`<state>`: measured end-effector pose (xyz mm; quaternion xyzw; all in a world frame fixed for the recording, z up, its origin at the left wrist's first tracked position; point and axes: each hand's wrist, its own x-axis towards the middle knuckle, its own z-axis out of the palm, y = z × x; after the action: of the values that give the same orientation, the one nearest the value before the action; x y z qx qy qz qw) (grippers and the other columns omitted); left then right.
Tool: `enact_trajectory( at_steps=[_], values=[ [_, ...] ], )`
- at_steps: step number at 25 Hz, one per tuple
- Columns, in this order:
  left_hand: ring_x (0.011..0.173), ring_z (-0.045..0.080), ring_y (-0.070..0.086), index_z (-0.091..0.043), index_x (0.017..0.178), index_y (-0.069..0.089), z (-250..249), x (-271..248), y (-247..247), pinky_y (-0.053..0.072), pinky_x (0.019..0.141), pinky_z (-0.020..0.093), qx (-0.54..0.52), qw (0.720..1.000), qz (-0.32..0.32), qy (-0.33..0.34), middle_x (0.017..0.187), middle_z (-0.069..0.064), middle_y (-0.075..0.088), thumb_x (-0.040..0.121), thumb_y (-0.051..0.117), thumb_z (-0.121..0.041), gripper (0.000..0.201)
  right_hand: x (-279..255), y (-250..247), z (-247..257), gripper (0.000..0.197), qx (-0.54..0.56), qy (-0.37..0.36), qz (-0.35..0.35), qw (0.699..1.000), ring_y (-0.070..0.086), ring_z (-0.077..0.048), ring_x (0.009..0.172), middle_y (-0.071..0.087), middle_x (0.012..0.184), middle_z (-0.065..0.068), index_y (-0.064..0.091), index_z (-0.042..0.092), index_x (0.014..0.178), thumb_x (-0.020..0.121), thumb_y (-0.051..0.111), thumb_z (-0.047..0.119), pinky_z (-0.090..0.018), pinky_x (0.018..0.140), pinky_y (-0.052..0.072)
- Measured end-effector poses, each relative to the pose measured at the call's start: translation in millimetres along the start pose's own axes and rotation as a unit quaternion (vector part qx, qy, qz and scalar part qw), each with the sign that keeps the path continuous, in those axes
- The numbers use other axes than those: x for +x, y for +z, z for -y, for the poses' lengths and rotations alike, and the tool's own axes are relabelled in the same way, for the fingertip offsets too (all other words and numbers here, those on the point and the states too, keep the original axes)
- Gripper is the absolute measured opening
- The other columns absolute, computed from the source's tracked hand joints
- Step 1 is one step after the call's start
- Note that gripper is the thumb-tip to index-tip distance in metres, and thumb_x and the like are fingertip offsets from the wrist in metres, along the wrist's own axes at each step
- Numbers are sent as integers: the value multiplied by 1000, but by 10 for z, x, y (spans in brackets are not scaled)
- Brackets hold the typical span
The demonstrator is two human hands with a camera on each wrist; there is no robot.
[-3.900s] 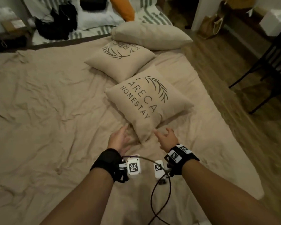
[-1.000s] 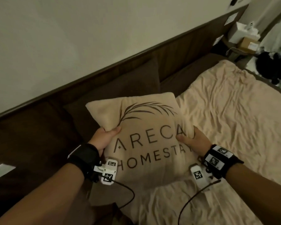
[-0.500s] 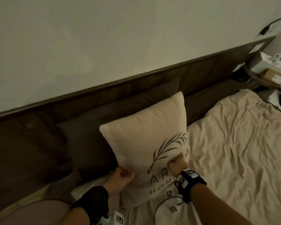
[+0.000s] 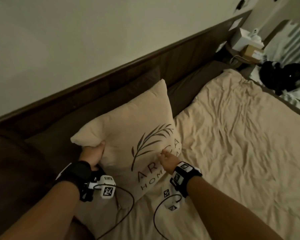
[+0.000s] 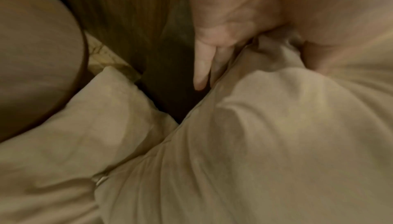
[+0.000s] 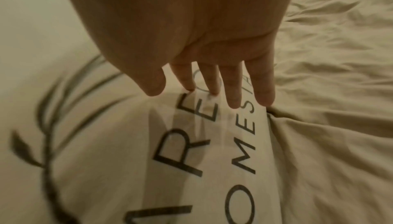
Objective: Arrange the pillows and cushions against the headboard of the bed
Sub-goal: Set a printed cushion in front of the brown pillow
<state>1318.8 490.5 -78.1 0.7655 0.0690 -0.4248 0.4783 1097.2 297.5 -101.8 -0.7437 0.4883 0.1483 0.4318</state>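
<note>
A homestay bedroom is showing here: a bed (image 4: 241, 135) wearing rumpled beige sheets, a dark headboard (image 4: 111, 87), and a cushion (image 4: 128, 129) reading "HOMESTAY".

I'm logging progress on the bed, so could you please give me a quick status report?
Left hand grips the printed cushion's left edge. Right hand open, fingers straight on its lettering. Cushion propped at the headboard, tilted. Nothing blocking.

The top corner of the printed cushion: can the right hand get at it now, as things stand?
Probably yes. The right hand lies open on the printed cushion, fingers straight and holding nothing, and no object stands between it and the top corner. The left hand grips the other side.
</note>
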Motion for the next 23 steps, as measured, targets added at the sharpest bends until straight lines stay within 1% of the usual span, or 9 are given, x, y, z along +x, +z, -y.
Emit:
enact_trajectory(
  at_steps=[2,5,6,7,9,12,15,19,23],
  values=[
    [132,39,45,-33,151,20,-48,-173,-19,46,91,56,-7,1000,14,-27,154,6,37,79,60,-65,88,-334,-182,-46,72,49,1,-2,999,26,-25,147,27,160,-3,24,21,154,95,39,58,-34,120,20],
    [133,39,45,-29,153,17,17,-623,33,44,94,56,-36,998,12,-50,154,10,36,77,58,-71,97,-938,-347,-185,95,112,-21,-22,993,38,-24,141,38,155,-5,30,26,151,75,46,81,-38,116,31],
    [133,39,45,-27,154,17,53,-801,94,43,95,56,-36,998,9,-52,154,10,37,75,59,-72,100,-1099,-387,-231,96,111,-30,-22,993,41,-25,139,41,154,-6,31,25,151,75,46,81,-37,115,32],
    [132,38,45,-24,153,20,116,-1031,209,43,95,54,-25,999,8,-44,152,9,40,75,61,-71,100,-1312,-459,-317,89,92,-35,-24,995,42,-25,138,41,153,-7,29,23,152,82,46,74,-34,114,32],
    [128,34,48,-17,148,33,314,-1573,610,42,95,48,-1,999,37,-4,140,5,50,82,63,-60,84,-1778,-609,-592,75,66,-45,-35,996,42,-25,138,41,153,-6,24,22,154,93,42,61,-31,109,31],
    [109,27,55,-12,135,51,802,-2569,1352,46,89,40,66,990,116,50,118,6,58,88,61,-46,58,-2542,-731,-1269,74,93,-67,-46,992,46,-24,135,44,151,-3,24,25,153,92,44,61,-32,106,36],
    [111,20,58,-22,131,47,1328,-3525,1920,49,91,42,127,974,178,55,123,2,58,87,62,-52,55,-3270,-810,-2180,71,158,-73,-71,982,52,-24,127,51,144,-3,31,26,150,90,51,59,-31,101,40],
    [108,16,61,-28,127,49,2012,-4679,2564,49,97,44,187,947,259,39,121,-1,58,85,60,-58,53,-4164,-783,-3378,74,291,-32,-112,950,65,-19,105,60,131,-4,40,23,144,82,57,60,-46,97,51],
    [110,20,63,-27,120,54,2413,-5201,3129,50,95,44,210,922,324,36,120,3,63,85,59,-56,46,-4790,-804,-3951,60,346,4,-162,924,68,-16,96,62,117,-2,40,17,144,93,57,43,-34,82,55]
  ],
)
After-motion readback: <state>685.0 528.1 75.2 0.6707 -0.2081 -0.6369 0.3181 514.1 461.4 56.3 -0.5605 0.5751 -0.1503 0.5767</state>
